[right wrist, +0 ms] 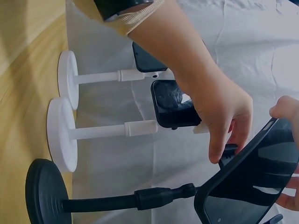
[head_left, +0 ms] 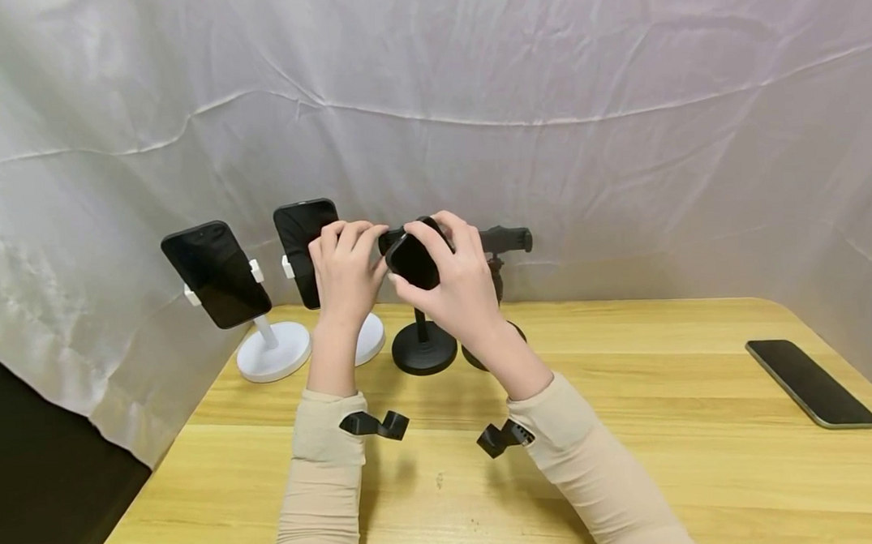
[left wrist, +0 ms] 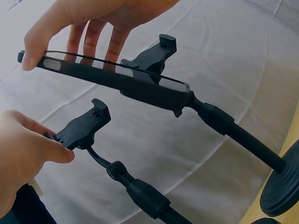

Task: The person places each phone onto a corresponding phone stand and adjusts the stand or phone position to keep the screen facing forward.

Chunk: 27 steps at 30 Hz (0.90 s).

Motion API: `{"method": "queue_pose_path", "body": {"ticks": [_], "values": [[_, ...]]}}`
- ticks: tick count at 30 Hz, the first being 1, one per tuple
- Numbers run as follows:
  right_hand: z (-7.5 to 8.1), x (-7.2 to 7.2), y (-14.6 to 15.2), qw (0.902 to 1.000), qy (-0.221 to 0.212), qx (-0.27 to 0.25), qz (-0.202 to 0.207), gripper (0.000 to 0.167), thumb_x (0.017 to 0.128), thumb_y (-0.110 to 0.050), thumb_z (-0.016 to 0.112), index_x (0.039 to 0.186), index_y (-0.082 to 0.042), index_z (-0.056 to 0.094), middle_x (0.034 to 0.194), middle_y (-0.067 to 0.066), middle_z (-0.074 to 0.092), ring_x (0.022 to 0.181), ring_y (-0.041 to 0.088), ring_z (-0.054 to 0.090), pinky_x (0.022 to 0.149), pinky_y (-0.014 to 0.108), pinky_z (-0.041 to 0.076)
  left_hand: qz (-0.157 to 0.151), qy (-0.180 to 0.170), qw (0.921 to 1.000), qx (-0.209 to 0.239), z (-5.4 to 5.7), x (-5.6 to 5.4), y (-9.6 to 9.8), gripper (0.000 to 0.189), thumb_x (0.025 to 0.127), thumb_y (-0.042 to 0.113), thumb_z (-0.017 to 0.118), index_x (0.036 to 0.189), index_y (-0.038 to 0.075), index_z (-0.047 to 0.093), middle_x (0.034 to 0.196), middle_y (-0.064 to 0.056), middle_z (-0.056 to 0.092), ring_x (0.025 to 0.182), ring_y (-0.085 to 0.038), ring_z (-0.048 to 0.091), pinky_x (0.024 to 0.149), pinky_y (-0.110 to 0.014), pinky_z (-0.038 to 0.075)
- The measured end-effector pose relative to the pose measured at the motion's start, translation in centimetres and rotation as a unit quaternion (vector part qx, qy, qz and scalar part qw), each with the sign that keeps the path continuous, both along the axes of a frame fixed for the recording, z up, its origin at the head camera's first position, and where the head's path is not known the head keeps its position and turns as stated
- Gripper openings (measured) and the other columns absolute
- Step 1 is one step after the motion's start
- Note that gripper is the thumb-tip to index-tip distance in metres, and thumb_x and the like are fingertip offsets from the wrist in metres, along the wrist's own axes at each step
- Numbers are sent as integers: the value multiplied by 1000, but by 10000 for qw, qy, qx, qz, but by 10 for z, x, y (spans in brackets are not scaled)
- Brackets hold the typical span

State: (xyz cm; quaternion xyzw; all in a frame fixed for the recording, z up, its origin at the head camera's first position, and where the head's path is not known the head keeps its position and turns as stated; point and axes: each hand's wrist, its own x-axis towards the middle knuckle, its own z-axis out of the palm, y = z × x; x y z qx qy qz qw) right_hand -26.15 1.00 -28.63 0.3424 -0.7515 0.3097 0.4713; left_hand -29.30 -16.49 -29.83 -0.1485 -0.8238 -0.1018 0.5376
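Note:
My right hand (head_left: 457,281) grips a black smartphone (head_left: 414,262) by its edges, tilted above the first black phone stand (head_left: 424,352). In the right wrist view the phone (right wrist: 254,179) hides much of that stand's holder. Just to the left, my left hand (head_left: 346,266) pinches one end of the stand's holder (left wrist: 83,128) between thumb and fingers. The left wrist view shows a gap between this holder and the phone (left wrist: 107,80). A second black stand's holder (head_left: 508,239) is farther right, partly behind my right hand.
On the left, two white stands (head_left: 273,352) hold upright phones, one phone (head_left: 217,273) farther left and another phone (head_left: 305,249) partly behind my left hand. One more phone (head_left: 812,382) lies flat at the wooden table's (head_left: 631,377) right. A pale cloth (head_left: 606,159) hangs behind.

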Motion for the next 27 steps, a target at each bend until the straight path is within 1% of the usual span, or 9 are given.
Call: {"method": "queue_pose_path", "body": {"ticks": [4, 7, 11, 15, 20, 27], "values": [[1, -4, -4, 10000, -9, -51, -25, 49, 80, -31, 75, 123, -11, 60, 127, 22, 50, 108, 36, 51, 84, 46, 51, 33, -77, 9999, -58, -1, 0, -1, 25, 91, 25, 69, 112, 11, 72, 110, -7, 67, 111, -29, 49, 88, -47, 33], [1, -7, -6, 10000, -25, -76, -13, 49, 81, -31, 75, 123, -11, 60, 128, 22, 50, 109, 36, 51, 84, 46, 51, 27, -67, 9999, -75, -1, 0, -1, 24, 90, 19, 69, 112, 11, 71, 110, -7, 67, 111, -29, 49, 88, -47, 33], [4, -10, -8, 10000, -2, -90, 9, 48, 81, -31, 75, 122, -11, 60, 127, 23, 50, 104, 35, 52, 83, 44, 51, 40, -29, 9999, -101, -2, -1, -1, 25, 87, 15, 71, 112, 11, 72, 110, -6, 67, 110, -29, 49, 88, -47, 34], [7, -13, -10, 9999, 21, -114, 7, 48, 82, -32, 75, 122, -10, 60, 126, 22, 50, 100, 33, 52, 81, 42, 51, 26, 30, 10000, -90, -2, -2, -2, 25, 86, 15, 72, 111, 11, 72, 110, -6, 67, 110, -29, 49, 87, -47, 34], [11, -16, -12, 9999, -47, -134, -5, 49, 83, -34, 75, 123, -11, 58, 125, 21, 50, 100, 32, 52, 81, 41, 50, -30, 102, 9999, -11, -2, -3, -2, 22, 90, 22, 70, 107, 9, 72, 108, -7, 67, 109, -29, 49, 87, -47, 34], [14, -23, -15, 9998, -133, -162, 49, 51, 84, -35, 74, 125, -11, 56, 124, 20, 48, 100, 31, 51, 82, 41, 49, 102, 85, 9999, -74, -1, -1, -4, 23, 91, 23, 68, 105, 5, 72, 109, -8, 67, 110, -29, 49, 87, -47, 34]]}}
